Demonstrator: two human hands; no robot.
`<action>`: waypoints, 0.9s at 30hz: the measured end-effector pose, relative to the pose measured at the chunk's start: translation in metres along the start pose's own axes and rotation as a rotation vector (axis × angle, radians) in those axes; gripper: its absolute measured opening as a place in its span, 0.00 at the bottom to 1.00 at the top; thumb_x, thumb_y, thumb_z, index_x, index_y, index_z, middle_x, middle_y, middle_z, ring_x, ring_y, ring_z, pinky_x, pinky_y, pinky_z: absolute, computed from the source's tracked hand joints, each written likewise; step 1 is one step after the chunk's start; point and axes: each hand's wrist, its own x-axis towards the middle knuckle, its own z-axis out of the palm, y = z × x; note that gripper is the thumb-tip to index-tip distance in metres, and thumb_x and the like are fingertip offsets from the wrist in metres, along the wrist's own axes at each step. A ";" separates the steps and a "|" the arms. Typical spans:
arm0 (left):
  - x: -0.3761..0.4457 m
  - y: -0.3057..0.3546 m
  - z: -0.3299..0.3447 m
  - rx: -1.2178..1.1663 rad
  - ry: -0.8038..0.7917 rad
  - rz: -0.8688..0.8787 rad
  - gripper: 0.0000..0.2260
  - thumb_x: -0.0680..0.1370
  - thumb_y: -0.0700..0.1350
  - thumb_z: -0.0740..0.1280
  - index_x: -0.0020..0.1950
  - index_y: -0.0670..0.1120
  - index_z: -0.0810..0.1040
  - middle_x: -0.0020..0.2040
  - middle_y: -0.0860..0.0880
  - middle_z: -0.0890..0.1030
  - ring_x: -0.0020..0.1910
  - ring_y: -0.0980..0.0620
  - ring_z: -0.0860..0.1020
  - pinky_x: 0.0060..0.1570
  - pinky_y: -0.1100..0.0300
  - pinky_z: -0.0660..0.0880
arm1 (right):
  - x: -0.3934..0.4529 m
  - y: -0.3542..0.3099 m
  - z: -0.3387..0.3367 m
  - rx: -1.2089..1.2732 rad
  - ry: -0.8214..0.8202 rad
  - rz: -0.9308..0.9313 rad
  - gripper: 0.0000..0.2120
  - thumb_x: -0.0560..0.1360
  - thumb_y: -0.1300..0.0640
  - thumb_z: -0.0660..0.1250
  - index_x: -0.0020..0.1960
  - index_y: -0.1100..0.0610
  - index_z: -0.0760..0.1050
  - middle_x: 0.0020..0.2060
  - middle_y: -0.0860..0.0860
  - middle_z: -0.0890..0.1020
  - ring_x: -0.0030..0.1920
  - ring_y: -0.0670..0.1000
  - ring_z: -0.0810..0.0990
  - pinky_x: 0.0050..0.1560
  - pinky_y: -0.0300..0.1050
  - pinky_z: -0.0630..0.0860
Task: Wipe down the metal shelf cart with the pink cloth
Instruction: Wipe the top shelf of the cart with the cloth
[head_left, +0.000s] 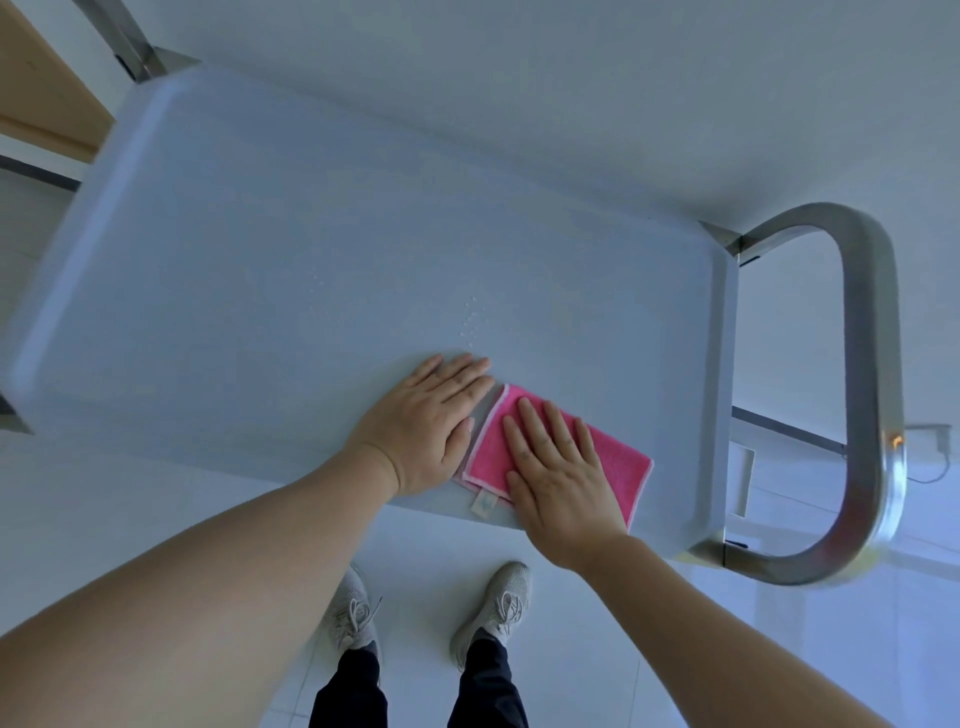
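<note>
Right hand (558, 483): laid palm-down on the pink cloth (613, 470), fingers straight and slightly spread, pointing away from the body and a little to the left. Nothing is gripped; the flat hand presses the cloth against the surface. The forearm runs in from the lower right of the frame, bare to the edge of view.

Left hand (423, 423): also flat and palm-down, fingers straight and close together, resting directly on the shelf just beside the cloth's left edge. The thumb lies along that edge; contact with the cloth cannot be confirmed. This hand holds nothing. Its forearm crosses from the lower left corner.

The pink cloth is folded into a rectangle with a pale border and a small label (484, 503) showing at its near side. It lies on the top shelf (260, 249) of the metal shelf cart, near the front rim and toward the right end.

A scatter of water droplets (474, 322) sits on the shelf just beyond the left fingertips.

The cart's curved steel handle (867, 364) loops off the right end. Below the shelf edge, two grey lace-up shoes (496, 608) and dark trouser legs stand on a pale tiled floor (675, 649).
</note>
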 end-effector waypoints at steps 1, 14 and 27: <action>-0.002 0.001 -0.002 -0.036 0.011 0.002 0.24 0.77 0.46 0.50 0.69 0.39 0.68 0.72 0.42 0.66 0.72 0.45 0.62 0.73 0.48 0.56 | -0.001 -0.001 0.000 0.002 -0.006 0.004 0.27 0.78 0.43 0.37 0.75 0.48 0.36 0.75 0.47 0.41 0.74 0.51 0.34 0.72 0.53 0.33; -0.065 -0.077 -0.033 0.189 0.034 -0.238 0.23 0.76 0.46 0.51 0.67 0.39 0.72 0.69 0.42 0.70 0.67 0.38 0.69 0.67 0.40 0.61 | 0.005 0.000 0.004 -0.024 0.035 0.000 0.26 0.78 0.42 0.37 0.73 0.46 0.33 0.74 0.46 0.39 0.74 0.50 0.33 0.73 0.52 0.33; -0.066 -0.083 -0.030 0.202 0.030 -0.221 0.23 0.76 0.47 0.51 0.68 0.41 0.70 0.70 0.44 0.70 0.69 0.40 0.68 0.68 0.41 0.61 | 0.112 0.047 -0.038 -0.082 0.158 -0.016 0.28 0.77 0.42 0.41 0.76 0.48 0.45 0.76 0.46 0.49 0.76 0.53 0.47 0.74 0.53 0.42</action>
